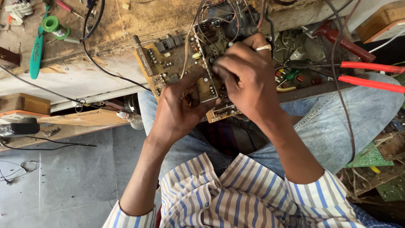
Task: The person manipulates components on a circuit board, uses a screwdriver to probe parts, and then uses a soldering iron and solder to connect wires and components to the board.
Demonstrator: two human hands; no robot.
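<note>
Head view, left hand point(179, 107) clamped under circuit board point(181, 63), right hand point(244, 78) fingers pinched together on top

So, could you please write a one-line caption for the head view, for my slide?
Both hands, left hand and right hand, hold a brown circuit board above the lap, near red-handled pliers.

Our right hand point(247, 80) covered the circuit board's point(181, 67) middle, so we could not see what its fingertips gripped; the red-handled pliers point(367, 74) ran off the frame's right edge.
</note>
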